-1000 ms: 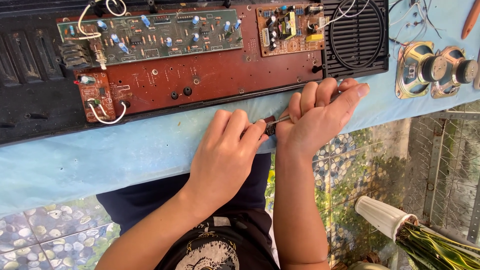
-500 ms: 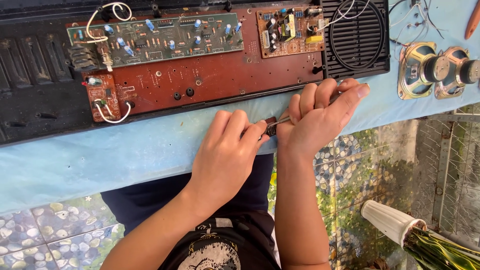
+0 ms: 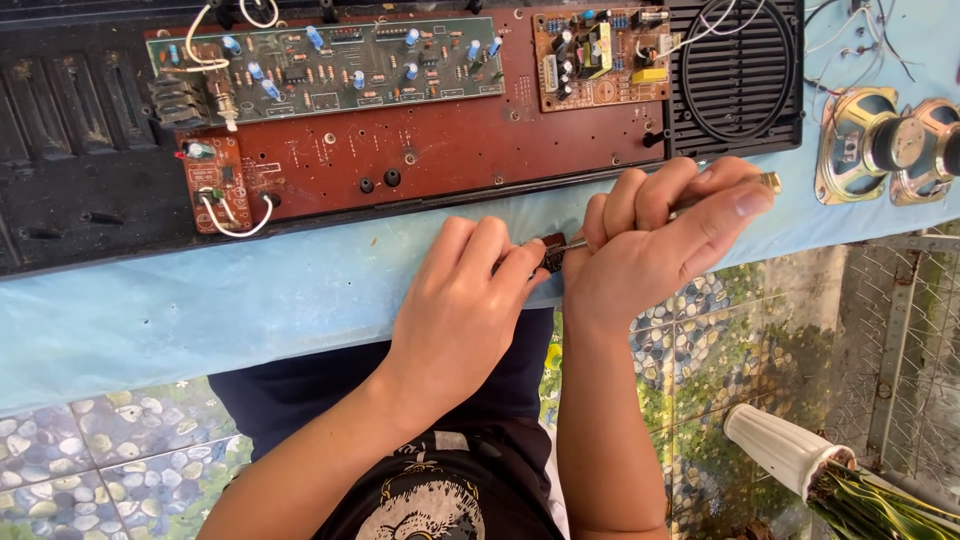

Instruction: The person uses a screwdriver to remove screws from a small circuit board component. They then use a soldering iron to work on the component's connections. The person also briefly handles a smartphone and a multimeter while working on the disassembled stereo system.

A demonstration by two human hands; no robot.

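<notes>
Light blue cloth (image 3: pixel 200 310) covers the workbench above a pebble-patterned tile floor. Left hand (image 3: pixel 465 300) is curled closed, fingertips pinching the dark handle end of a slim metal-shafted tool (image 3: pixel 560 248) at the bench's near edge. Right hand (image 3: pixel 650 240) is wrapped shut around a small brass-tipped part (image 3: pixel 770 182), just beside the tool's shaft. Behind lies an opened black plastic radio chassis (image 3: pixel 70 130) bearing a long green circuit board (image 3: pixel 330 68). Two round metal loudspeakers (image 3: pixel 890 145) sit to the right.
</notes>
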